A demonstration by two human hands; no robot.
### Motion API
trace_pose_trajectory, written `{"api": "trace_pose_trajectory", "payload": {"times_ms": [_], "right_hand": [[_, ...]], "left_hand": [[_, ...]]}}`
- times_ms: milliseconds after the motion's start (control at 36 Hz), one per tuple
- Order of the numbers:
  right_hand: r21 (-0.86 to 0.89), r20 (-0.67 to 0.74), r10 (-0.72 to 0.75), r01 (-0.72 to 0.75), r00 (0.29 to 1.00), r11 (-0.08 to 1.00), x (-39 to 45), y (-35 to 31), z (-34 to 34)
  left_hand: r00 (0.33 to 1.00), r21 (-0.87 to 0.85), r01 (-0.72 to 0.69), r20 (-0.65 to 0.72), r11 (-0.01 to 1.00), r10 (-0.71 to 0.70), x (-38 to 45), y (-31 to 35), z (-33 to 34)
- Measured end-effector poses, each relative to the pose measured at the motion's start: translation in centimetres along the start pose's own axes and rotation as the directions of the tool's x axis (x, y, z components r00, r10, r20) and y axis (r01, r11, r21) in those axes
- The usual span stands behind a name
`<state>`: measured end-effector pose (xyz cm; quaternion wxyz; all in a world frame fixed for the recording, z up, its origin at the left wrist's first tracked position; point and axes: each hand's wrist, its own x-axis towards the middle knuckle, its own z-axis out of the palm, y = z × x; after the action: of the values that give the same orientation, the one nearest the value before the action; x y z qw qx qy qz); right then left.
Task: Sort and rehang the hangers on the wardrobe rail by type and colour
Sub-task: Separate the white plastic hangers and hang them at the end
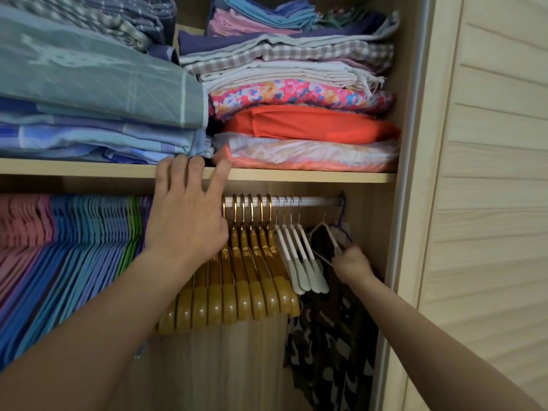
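Two hands are reaching into a wardrobe whose louvred door [489,173] is standing at the right. Stacks of folded bedding [89,93] are filling the left of the shelf [311,175], and a pile of folded cloths [296,114], checked, flowered and orange, is sitting on the right of it above a clear packet. Below the shelf the rail [314,200] is running across, bare only in a short stretch near its right end. Many slim hangers are hanging packed on its left part, pink hangers [20,229] at the far left, then blue hangers [77,247], then a few green hangers [130,241] and a sliver of purple beside the left forearm. Gold hangers [237,280] with gold hooks are hanging close together in the middle, partly behind the left hand. Four white hangers [299,253] with grey tips and thin metal hooks are hanging just right of the gold ones. A camouflage garment [329,345] is hanging at the far right, below a white hanger [324,235] and a thin purple hanger [344,229] hooked at the end of the rail. Left hand [189,215] is lying open and wide, its straight fingertips [181,164] resting on the front edge of the shelf and its palm covering the rail. Right hand [351,262] is blurred, its fingers curling round the lower part of the white hanger, near the purple one; whether it is gripping both I cannot tell.
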<state>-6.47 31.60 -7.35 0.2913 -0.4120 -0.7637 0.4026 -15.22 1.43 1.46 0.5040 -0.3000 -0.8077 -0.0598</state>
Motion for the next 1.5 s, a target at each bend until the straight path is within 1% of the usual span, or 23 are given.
{"api": "trace_pose_trajectory", "payload": {"times_ms": [28, 56, 83, 139, 194, 278, 389, 472, 583, 750, 861, 972, 1056, 1139, 1250, 1306, 1333, 1361, 1389, 1417, 1444, 1472, 1500], "right_hand": [[0.149, 0.050, 0.087, -0.093, 0.995, 0.984, 0.1, -0.4, 0.1], [0.248, 0.091, 0.140, -0.159, 0.986, 0.956, 0.2, -0.6, 0.1], [0.277, 0.103, 0.160, -0.183, 0.982, 0.943, 0.4, -0.9, 0.2], [0.204, 0.052, 0.116, -0.124, 0.992, 0.971, 1.1, -1.1, 0.5], [0.101, -0.011, 0.018, -0.016, 1.000, 0.995, 1.7, -1.3, 0.5], [-0.001, -0.047, -0.094, 0.094, 0.994, 0.996, 2.3, -2.1, 0.0], [-0.012, -0.045, -0.120, 0.120, 0.992, 0.993, 2.7, -2.5, -0.5], [-0.053, -0.042, -0.144, 0.142, 0.989, 0.988, 1.8, -1.1, -0.1], [-0.080, -0.085, -0.185, 0.178, 0.979, 0.981, 0.5, 0.4, 0.9], [0.002, -0.064, -0.132, 0.132, 0.989, 0.991, 0.7, -2.3, -1.0], [0.032, 0.026, -0.048, 0.047, 0.999, 0.998, 1.1, -3.7, -1.2], [0.131, 0.076, 0.017, -0.027, 0.997, 0.991, 1.2, -2.0, 0.0], [0.168, 0.112, 0.086, -0.105, 0.990, 0.980, -0.7, 0.2, 0.5], [0.275, 0.133, 0.083, -0.117, 0.988, 0.954, -4.6, 3.1, 0.7], [0.334, 0.054, 0.111, -0.123, 0.992, 0.935, -10.9, 10.3, 1.8], [0.393, 0.072, 0.148, -0.164, 0.986, 0.905, -14.6, 14.6, 2.5], [0.409, 0.092, 0.171, -0.194, 0.981, 0.892, -16.5, 16.5, 2.8], [0.412, 0.119, 0.211, -0.242, 0.970, 0.878, -18.3, 18.8, 3.0], [0.406, 0.155, 0.249, -0.291, 0.956, 0.866, -20.0, 20.8, 3.1], [0.400, 0.198, 0.276, -0.335, 0.940, 0.853, -21.2, 22.7, 3.0], [0.390, 0.249, 0.298, -0.377, 0.922, 0.840, -22.4, 24.4, 2.8], [0.382, 0.294, 0.312, -0.411, 0.903, 0.828, -23.4, 25.9, 2.4], [0.380, 0.331, 0.323, -0.438, 0.887, 0.815, -24.2, 27.3, 1.8]], "left_hand": [[1.000, 0.003, 0.001, 0.000, 1.000, -0.001, 0.0, 0.0, 0.0], [1.000, 0.007, 0.002, 0.000, 1.000, -0.002, 0.0, 0.1, 0.0], [1.000, 0.010, 0.002, -0.002, 1.000, -0.002, 0.0, 0.1, 0.0], [1.000, 0.016, 0.002, -0.001, 1.000, -0.002, 0.0, 0.1, 0.1], [1.000, 0.023, 0.007, 0.002, 1.000, -0.007, 0.1, 0.2, 0.1], [1.000, 0.030, 0.008, 0.005, 1.000, -0.008, 0.1, 0.3, 0.2], [1.000, 0.059, 0.002, 0.013, 0.998, -0.003, 0.2, 0.2, 0.2], [1.000, 0.073, 0.004, 0.016, 0.997, -0.005, 0.1, 0.2, 0.2], [1.000, 0.072, 0.016, 0.020, 0.997, -0.017, 0.2, 0.4, 0.1], [1.000, 0.022, 0.025, 0.007, 0.999, -0.025, 0.0, 0.8, -0.3], [1.000, 0.045, 0.018, 0.003, 0.999, -0.018, -0.1, 0.8, -0.2], [1.000, 0.079, -0.004, 0.026, 0.997, 0.001, -0.1, 0.4, -0.1], [0.998, 0.089, -0.017, 0.056, 0.996, 0.012, -0.1, 0.0, 0.0], [0.999, 0.028, 0.006, 0.049, 1.000, -0.007, -0.1, -0.1, -0.1], [0.998, -0.072, 0.048, 0.036, 0.996, -0.046, -1.0, 1.3, -0.1], [0.997, -0.224, 0.071, 0.023, 0.972, -0.068, -3.8, 3.2, -0.1], [0.997, -0.343, 0.078, 0.040, 0.936, -0.068, -6.2, 4.7, 0.1], [0.994, -0.459, 0.094, 0.098, 0.883, -0.054, -9.8, 6.7, 0.6], [0.979, -0.554, 0.137, 0.201, 0.821, -0.028, -14.2, 8.8, 1.2], [0.940, -0.606, 0.219, 0.341, 0.765, 0.001, -19.1, 10.9, 1.9], [0.867, -0.611, 0.333, 0.498, 0.718, 0.023, -24.4, 12.9, 3.0], [0.755, -0.569, 0.472, 0.655, 0.674, 0.025, -29.6, 14.5, 4.2], [0.616, -0.482, 0.601, 0.788, 0.638, 0.016, -34.6, 15.7, 5.4]]}}
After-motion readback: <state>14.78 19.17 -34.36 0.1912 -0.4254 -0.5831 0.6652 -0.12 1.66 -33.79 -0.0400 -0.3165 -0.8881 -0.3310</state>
